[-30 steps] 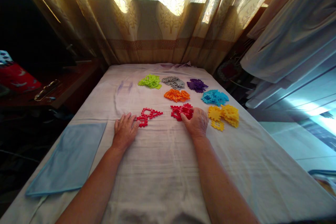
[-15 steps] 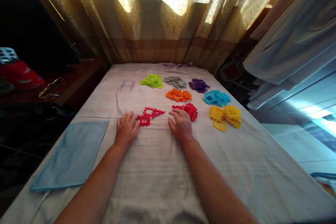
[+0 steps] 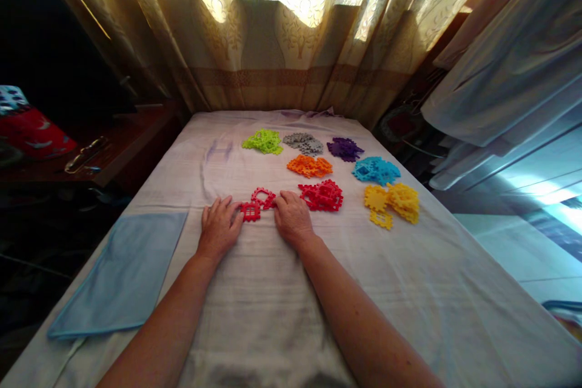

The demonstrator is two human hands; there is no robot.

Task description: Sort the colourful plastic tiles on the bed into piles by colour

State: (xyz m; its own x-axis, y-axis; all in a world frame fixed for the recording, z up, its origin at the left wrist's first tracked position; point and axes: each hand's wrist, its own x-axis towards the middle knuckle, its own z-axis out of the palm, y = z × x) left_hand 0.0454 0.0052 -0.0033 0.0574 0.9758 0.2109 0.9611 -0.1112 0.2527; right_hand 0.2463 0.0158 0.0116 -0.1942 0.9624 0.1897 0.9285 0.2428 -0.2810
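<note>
My left hand (image 3: 220, 224) lies on the pale cloth with its fingers stretched out and holding nothing. Its thumb side is right beside a flat red square interlocking tile (image 3: 250, 212) with a window-like grid. Touching that tile's upper corner is a red frame-shaped tile (image 3: 262, 196) with a large opening. My right hand (image 3: 291, 216) is closed with its fingertips down on a red triangular tile (image 3: 271, 202), which the fingers mostly cover. Just right of this hand lies a pile of red tiles (image 3: 322, 195).
Farther back are piles of lime green (image 3: 264, 141), grey (image 3: 304, 143), purple (image 3: 344, 149) and orange tiles (image 3: 309, 165). Blue (image 3: 376, 170) and yellow tiles (image 3: 402, 201) lie to the right. A light blue cloth (image 3: 122, 273) rests at the left edge, and a curtain (image 3: 268, 42) hangs behind.
My right hand has moved left from the red pile onto the red triangular tile. The frame-shaped tile has shifted slightly to the right. My left hand has hardly moved.
</note>
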